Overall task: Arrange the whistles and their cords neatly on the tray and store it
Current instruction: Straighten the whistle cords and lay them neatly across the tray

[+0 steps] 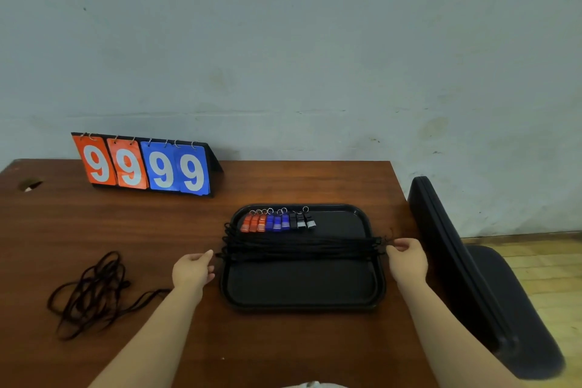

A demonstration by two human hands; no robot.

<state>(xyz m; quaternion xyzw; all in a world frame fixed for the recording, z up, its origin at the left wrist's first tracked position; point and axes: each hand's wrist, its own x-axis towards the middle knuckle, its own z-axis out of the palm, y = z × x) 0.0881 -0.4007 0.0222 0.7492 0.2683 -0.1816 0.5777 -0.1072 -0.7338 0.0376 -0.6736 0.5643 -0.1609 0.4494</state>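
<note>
Whistles (277, 223) stand in one tight row on the black tray (302, 307), beyond the span between the two hands and nearer the left one. Seen from the head camera, they run three orange, three blue, then three black, each with a small metal ring at its far end. The tray is a shallow rectangle with rounded corners and lies flat on the brown wooden table (283, 183), directly between the hands. Black cords (302, 246) lie gathered into one thick, straight band running across the tray from hand to hand, just on the near side of the whistles.

The left hand (193, 271) sits at the tray's left edge with its fingers curled and its thumb reaching to the looped end of the band. Whether it actually grips cannot be told. The right hand (409, 260) pinches the other end at the tray's right edge.

Left of the left hand, a loose tangle of black cord (91, 290) lies on the wood. Beyond that hand stands a flip scoreboard (146, 165) showing four nines, two orange and two blue. A black chair (472, 277) stands right of the right hand.
</note>
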